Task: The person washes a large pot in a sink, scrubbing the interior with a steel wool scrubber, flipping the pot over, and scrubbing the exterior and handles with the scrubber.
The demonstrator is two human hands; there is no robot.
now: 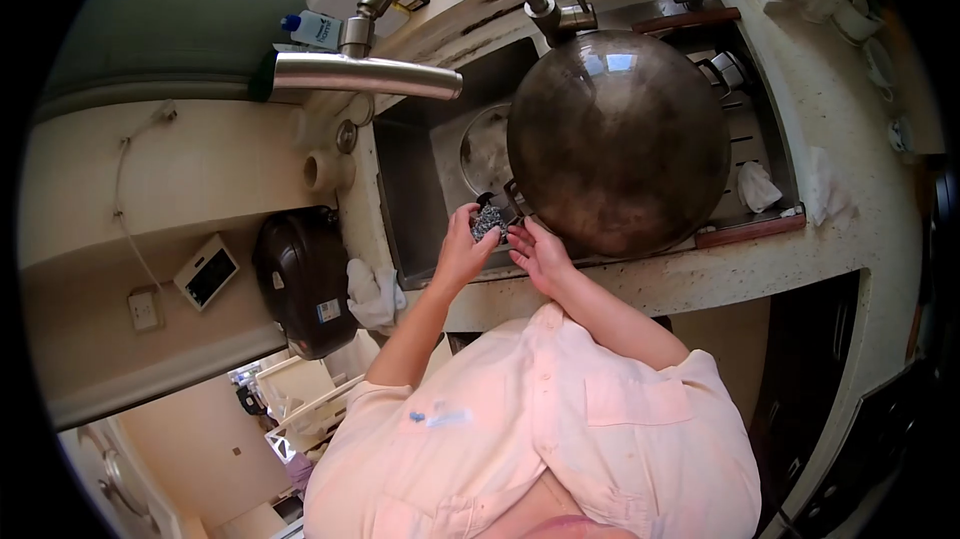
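A large dark wok (622, 144) lies upside down across the sink (425, 154), its rounded underside up. My left hand (466, 247) is closed on a grey steel wool scrubber (488, 223) beside the wok's left edge. My right hand (542, 255) is at the near left rim, with its fingers curled at the lower end of the wok handle (514, 201), close to the scrubber. The fingertips are partly hidden there. Another handle (728, 72) sticks out at the wok's far right side.
A metal faucet (370, 74) reaches over the sink's left part. Bottles (318, 29) stand behind it. A white cloth (375, 294) and a dark brown appliance (303, 279) are at left. A crumpled white bag (758, 186) lies right of the wok.
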